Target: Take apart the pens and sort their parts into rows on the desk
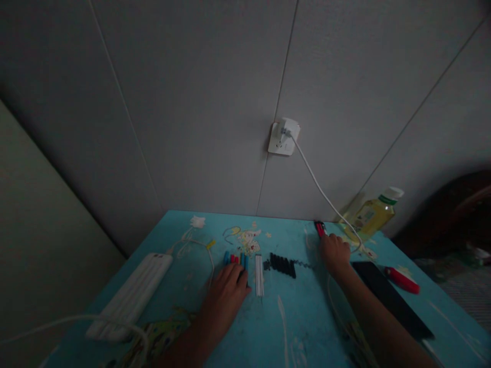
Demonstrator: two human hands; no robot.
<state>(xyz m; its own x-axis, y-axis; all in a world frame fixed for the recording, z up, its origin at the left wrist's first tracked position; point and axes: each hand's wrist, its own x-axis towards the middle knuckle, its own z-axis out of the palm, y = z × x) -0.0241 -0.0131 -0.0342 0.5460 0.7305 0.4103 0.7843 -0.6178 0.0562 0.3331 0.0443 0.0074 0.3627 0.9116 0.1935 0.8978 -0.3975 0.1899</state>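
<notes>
My left hand [230, 280] lies over a row of coloured pen barrels [246, 261], its fingers resting across them; blue, red and yellow ends show past the fingertips. Just right of it lie several thin white pen refills [259, 276] side by side. Beyond these are small black pieces [266, 265] and a row of black pen caps or grips [283, 265]. At the table's far right, my right hand [335, 251] is closed around slim red-and-black pen-like things [319, 228], whose ends stick out past the fingers. Its fingertips are partly hidden.
A white power strip [132, 296] lies on the blue table [264, 327] at left, with a white cable. Another cable runs from the wall plug [287, 128] past my right hand. At right are a yellow liquid bottle [372, 217], a black flat object [391, 296] and a red object [402, 280].
</notes>
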